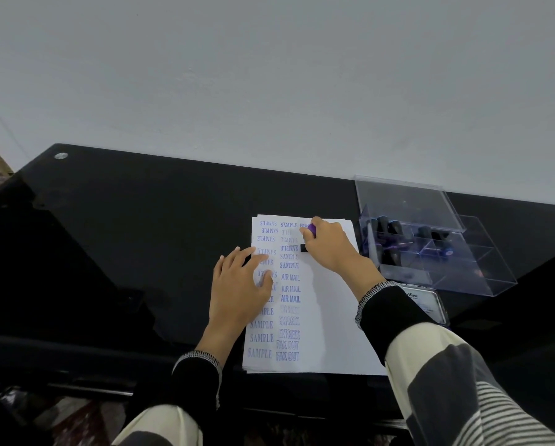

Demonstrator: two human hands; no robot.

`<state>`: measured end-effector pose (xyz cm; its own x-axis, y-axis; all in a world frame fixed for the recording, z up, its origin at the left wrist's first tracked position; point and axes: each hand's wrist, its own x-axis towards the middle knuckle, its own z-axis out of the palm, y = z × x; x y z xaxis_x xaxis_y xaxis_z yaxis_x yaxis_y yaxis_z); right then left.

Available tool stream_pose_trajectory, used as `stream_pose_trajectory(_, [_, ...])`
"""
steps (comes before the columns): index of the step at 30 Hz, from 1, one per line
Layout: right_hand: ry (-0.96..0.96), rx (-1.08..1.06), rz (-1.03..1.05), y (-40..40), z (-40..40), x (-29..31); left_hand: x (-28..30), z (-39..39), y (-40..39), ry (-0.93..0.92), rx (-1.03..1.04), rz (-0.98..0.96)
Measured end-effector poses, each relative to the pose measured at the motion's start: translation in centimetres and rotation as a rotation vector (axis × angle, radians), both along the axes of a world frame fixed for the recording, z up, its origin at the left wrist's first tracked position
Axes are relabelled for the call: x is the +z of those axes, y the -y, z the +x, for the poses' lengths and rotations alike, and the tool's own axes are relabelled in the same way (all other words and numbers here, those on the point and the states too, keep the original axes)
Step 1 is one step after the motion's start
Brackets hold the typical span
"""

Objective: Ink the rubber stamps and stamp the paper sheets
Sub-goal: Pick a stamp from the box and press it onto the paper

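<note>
White paper stack (327, 304): left hand (240, 284) flat on it, right hand (330, 249) gripping one stamp (311, 235)

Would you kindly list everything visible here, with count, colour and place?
Paper sheets: one stack, white with blue stamped words, centre of the table.
Stamp: one, purple and black, pressed on the top sheet.
Box: one, clear, lid open, right of the paper, holding dark stamps.
Ink pad case: one, clear, in front of the box.
Table: one, black.
Wall: grey, behind.
Left hand: flat on the paper.
Right hand: gripping the stamp.
</note>
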<state>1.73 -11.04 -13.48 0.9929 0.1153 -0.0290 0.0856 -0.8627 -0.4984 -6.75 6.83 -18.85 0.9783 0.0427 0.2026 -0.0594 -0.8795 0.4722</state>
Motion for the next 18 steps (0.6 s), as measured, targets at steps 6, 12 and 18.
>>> stream_pose_trajectory(6, [0.042,0.002,0.013,0.0,-0.9,-0.1,-0.1,0.1,0.0,-0.003,0.009,0.002])
stream_pose_trajectory(12, [0.118,-0.002,0.032,0.0,-2.0,-0.6,-0.2,0.0,0.0,0.017,0.001,-0.001])
stream_pose_trajectory(18, [0.071,0.003,0.02,-0.1,-1.3,-0.1,-0.1,0.0,0.0,0.011,0.003,0.005])
